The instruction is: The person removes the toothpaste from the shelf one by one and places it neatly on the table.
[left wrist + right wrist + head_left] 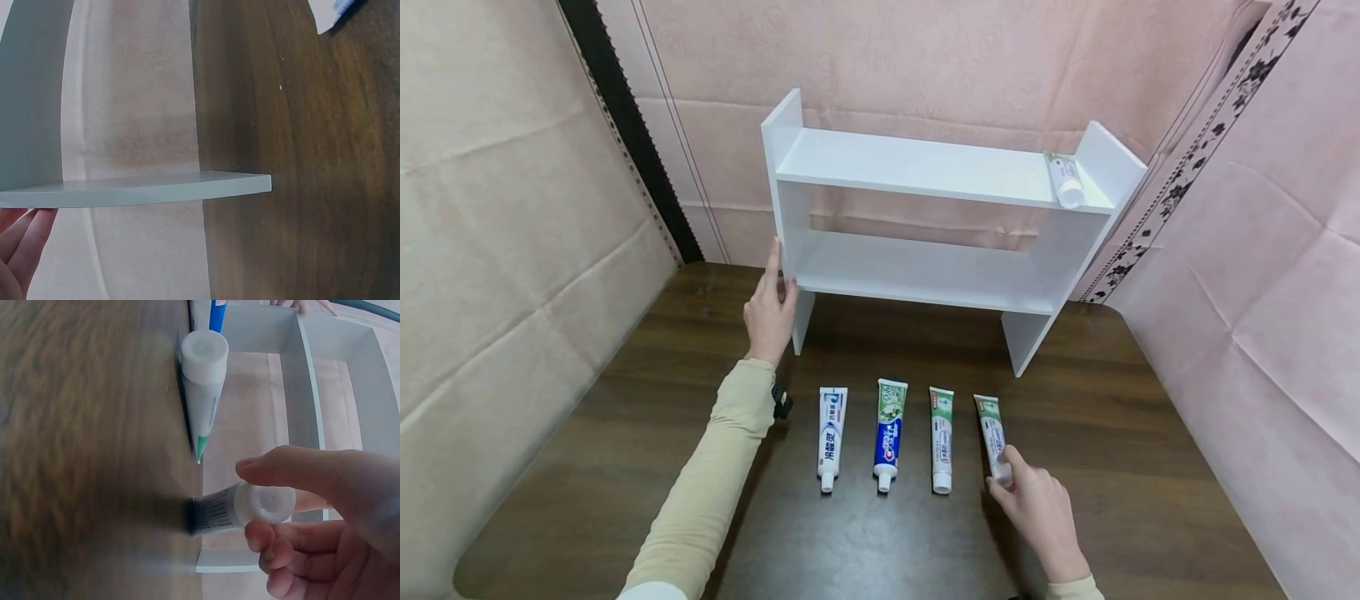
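Observation:
My right hand (1037, 508) pinches the white cap end of the rightmost toothpaste tube (992, 429), thumb on one side and curled fingers on the other. In the right wrist view that tube (219, 509) tilts, its cap raised off the wood. My left hand (770, 317) rests with extended fingers against the left side panel of a white two-tier shelf (925, 271). The left wrist view shows those fingers (31, 244) at the panel's edge. To the left of the held tube lie a green-and-white tube (942, 442), a blue-and-green tube (888, 437) and a blue-and-white tube (831, 437).
Another toothpaste tube (1066, 181) lies on the shelf's top board near its right end. The shelf stands at the back of a dark wooden table (895, 550). Pale pink cloth (925, 58) hangs behind and at both sides.

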{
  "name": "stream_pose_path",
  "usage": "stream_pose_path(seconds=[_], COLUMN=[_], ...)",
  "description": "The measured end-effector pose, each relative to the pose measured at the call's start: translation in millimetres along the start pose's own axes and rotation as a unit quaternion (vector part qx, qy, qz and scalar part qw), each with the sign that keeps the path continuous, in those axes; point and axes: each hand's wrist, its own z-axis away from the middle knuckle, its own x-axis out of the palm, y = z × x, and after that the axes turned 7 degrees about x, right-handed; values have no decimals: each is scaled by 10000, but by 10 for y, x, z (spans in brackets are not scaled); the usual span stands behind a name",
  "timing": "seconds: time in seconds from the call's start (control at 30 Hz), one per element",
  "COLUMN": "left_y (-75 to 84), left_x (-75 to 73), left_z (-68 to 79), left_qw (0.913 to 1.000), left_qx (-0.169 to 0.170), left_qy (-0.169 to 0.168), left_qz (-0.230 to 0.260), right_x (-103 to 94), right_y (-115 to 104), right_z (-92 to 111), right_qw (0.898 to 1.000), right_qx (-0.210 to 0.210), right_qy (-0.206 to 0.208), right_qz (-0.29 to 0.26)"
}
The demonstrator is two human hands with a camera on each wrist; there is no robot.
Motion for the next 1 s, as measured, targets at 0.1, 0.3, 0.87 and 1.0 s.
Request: stream_pose_path(seconds=[0.1, 0.3, 0.87, 1.0], left_y=[3, 2, 4, 14], left_x=[1, -6, 25, 21], left_z=[4, 5, 37, 23], left_qw=[10000, 9999, 9998, 9998], left_qx=[4, -27, -165, -117], left_qy=[9, -58, 100, 168], left_qz=[44, 80, 53, 48], right_x=[3, 31, 33, 10], right_y=[-12, -11, 0, -12], right_z=[-1, -1, -24, -84], right_qw=[9995, 9933, 9902, 9936], right_qx=[138, 418, 439, 179], right_qy=[-296, -1071, -1314, -1113], right_qz=[-19, -102, -176, -34])
